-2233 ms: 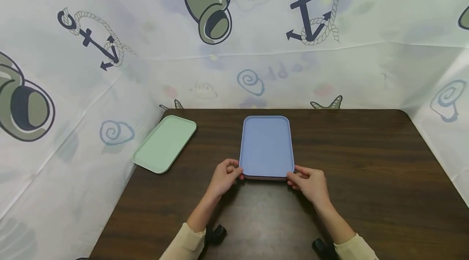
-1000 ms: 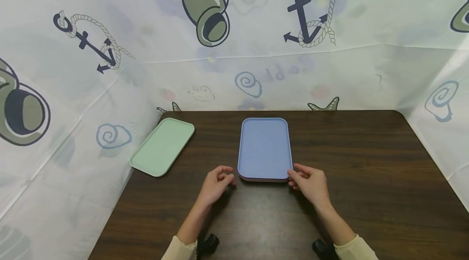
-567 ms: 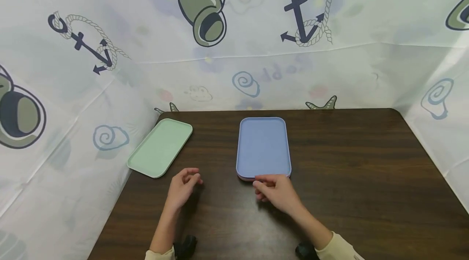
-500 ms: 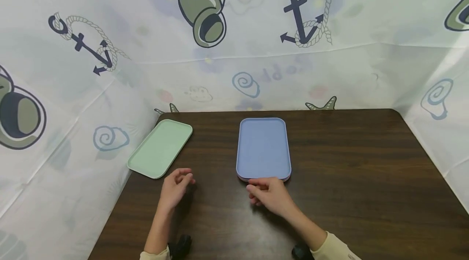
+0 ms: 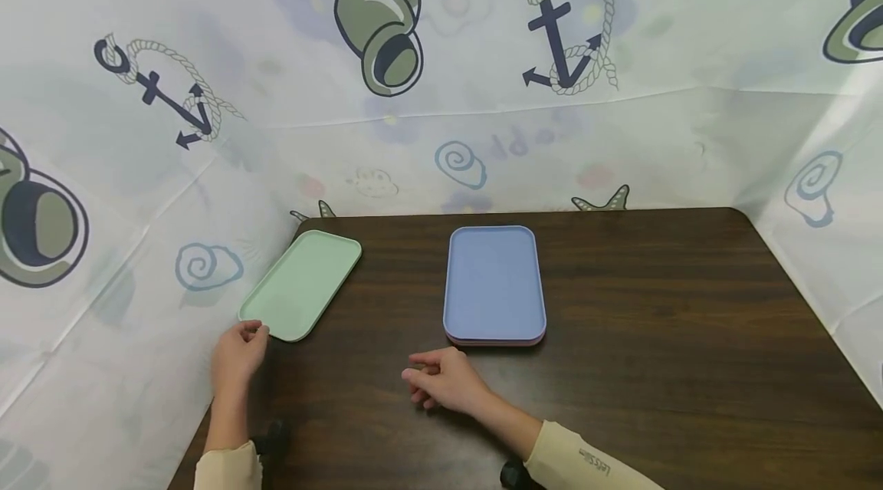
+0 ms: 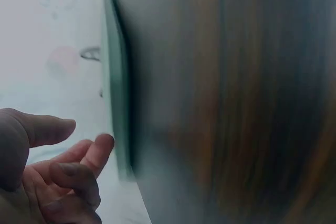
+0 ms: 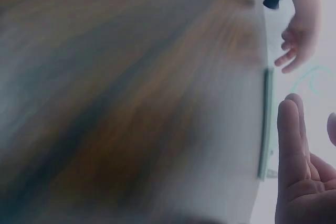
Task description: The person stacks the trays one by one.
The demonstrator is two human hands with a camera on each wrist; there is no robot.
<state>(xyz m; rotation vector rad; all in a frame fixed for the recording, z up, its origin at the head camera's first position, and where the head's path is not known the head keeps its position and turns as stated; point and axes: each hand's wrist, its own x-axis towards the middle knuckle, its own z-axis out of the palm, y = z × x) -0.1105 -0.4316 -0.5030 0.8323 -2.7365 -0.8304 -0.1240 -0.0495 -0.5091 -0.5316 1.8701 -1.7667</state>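
A pale green tray (image 5: 300, 284) lies angled at the table's left edge. My left hand (image 5: 237, 360) is at its near-left corner, fingertips right at the rim in the head view. In the left wrist view the thumb of my left hand (image 6: 58, 169) stands apart from the loosely bent fingers, with nothing between them. A blue tray (image 5: 494, 283) sits mid-table, and a thin pinkish edge shows beneath its near rim. My right hand (image 5: 448, 383) hovers in front of the blue tray, off its near-left corner, thumb and fingers relaxed and holding nothing.
The dark wooden table (image 5: 655, 344) is backed and flanked on the left by a white cloth (image 5: 290, 152) printed with shells and anchors. Each wrist carries a dark camera, such as the right wrist camera (image 5: 513, 473).
Both hands have come away from the blue tray and moved left. My left hand has reached the green tray's near corner; my right has left the blue tray's near edge. The trays stay put.
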